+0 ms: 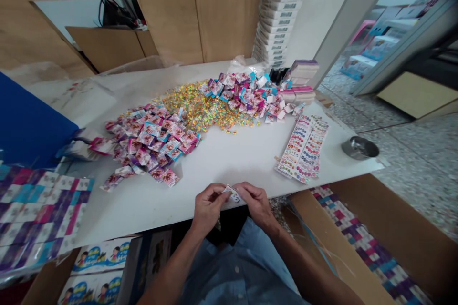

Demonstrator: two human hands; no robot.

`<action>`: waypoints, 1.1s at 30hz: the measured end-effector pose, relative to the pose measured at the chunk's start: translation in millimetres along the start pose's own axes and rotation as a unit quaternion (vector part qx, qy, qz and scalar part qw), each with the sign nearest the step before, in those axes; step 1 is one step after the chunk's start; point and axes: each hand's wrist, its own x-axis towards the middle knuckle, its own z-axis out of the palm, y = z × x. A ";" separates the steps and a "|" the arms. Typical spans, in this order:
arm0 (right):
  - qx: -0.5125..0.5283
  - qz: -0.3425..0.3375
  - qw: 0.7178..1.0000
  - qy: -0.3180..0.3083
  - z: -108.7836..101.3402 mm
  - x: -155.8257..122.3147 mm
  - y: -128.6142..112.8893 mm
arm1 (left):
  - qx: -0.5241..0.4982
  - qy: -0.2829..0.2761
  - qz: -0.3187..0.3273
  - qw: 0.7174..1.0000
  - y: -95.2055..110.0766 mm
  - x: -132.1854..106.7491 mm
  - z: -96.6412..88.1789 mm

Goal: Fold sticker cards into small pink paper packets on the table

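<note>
Close to the table's front edge, my left hand point(208, 207) and my right hand point(256, 203) meet, their fingers pinching a small white sticker sheet point(234, 195) with dark round prints. Each hand grips one side of it; the fingers hide part of it. Right of them on the white table point(229, 157) lie long sheets of colourful round stickers point(302, 147). To the left is a heap of small pink, blue and purple printed packets point(153, 140). Behind spreads a pile of tiny yellow and orange pieces point(203, 107), too small to name.
More small packets point(246, 93) lie heaped at the back, beside bundled stacks of cards point(302, 71). A round metal tin point(360, 147) stands at the right end. An open carton point(343, 243) sits below right; wrapped packs point(39, 209) lie at left.
</note>
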 end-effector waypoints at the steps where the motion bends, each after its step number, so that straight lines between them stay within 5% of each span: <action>1: 0.015 0.009 1.000 -0.001 -0.6 0.7 0.7 | -0.020 0.014 -0.014 1.000 -1.0 1.7 3.3; 6: -0.008 0.037 0.998 0.052 -16.0 16.3 6.4 | -0.039 0.018 -0.036 0.998 -5.1 20.7 13.5; 11: -0.186 -0.077 0.973 0.109 -44.1 41.0 13.7 | 0.111 -0.007 0.005 0.994 -7.1 99.0 17.0; 14: -0.238 -0.105 0.963 0.075 -51.9 47.2 16.5 | 0.341 -0.007 0.108 0.934 -2.2 164.0 30.5; 17: -0.225 -0.097 0.967 0.077 -54.1 47.3 16.4 | 0.530 -0.047 0.100 0.841 2.6 214.4 52.2; 20: -0.184 -0.080 0.974 0.104 -55.6 46.8 17.3 | 0.589 -0.085 0.081 0.800 4.8 239.5 70.2; 26: -0.093 -0.050 0.973 0.203 -62.8 58.8 25.8 | 0.586 -0.164 0.134 0.782 11.4 220.7 64.3; 30: -0.129 -0.076 0.952 0.266 -72.2 75.8 25.9 | 0.396 -0.275 0.155 0.862 9.9 183.3 52.6; 33: -0.121 -0.088 0.959 0.239 -77.3 85.8 23.9 | 0.306 -0.266 0.100 0.909 9.0 166.2 55.6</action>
